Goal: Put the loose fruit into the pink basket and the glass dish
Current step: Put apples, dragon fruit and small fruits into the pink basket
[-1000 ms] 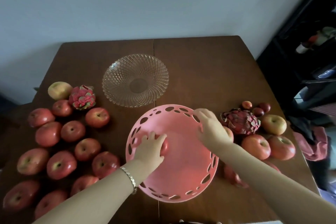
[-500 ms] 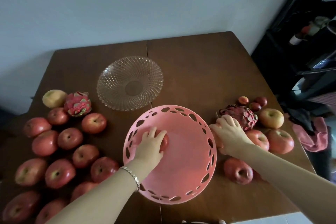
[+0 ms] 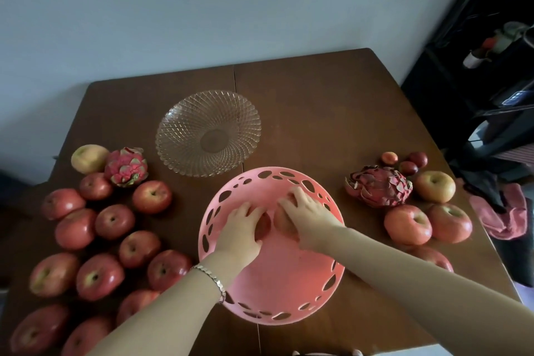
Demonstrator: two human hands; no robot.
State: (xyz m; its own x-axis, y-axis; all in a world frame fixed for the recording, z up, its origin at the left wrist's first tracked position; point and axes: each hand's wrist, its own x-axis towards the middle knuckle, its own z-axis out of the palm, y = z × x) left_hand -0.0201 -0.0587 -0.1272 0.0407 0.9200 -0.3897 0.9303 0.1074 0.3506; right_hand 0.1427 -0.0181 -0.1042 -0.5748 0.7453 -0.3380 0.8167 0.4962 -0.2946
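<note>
Both hands now sit inside the basket; half a second ago the right hand was outside its rim among the fruit on the right, and the red apple it covered there has come in with it. Largest item: brown wooden tabletop [image 3: 318, 101], carrying everything. Round pink plastic basket with oval cut-outs [image 3: 277, 292] stands at centre front. Clear cut-glass dish [image 3: 208, 132] lies just behind it, holding no fruit. Left hand [image 3: 241, 230], grip clenched over a red apple [image 3: 263, 225] on the basket floor. Right hand [image 3: 307, 218], grip closed over a second red apple [image 3: 281, 220]; the two apples lie just beside each other. Loose red apples [image 3: 112, 221] crowd the tabletop's left side with a pink dragon fruit [image 3: 125, 167]; a darker dragon fruit [image 3: 378, 185], further apples and three small dark plums [image 3: 407, 167] lie on the right.
</note>
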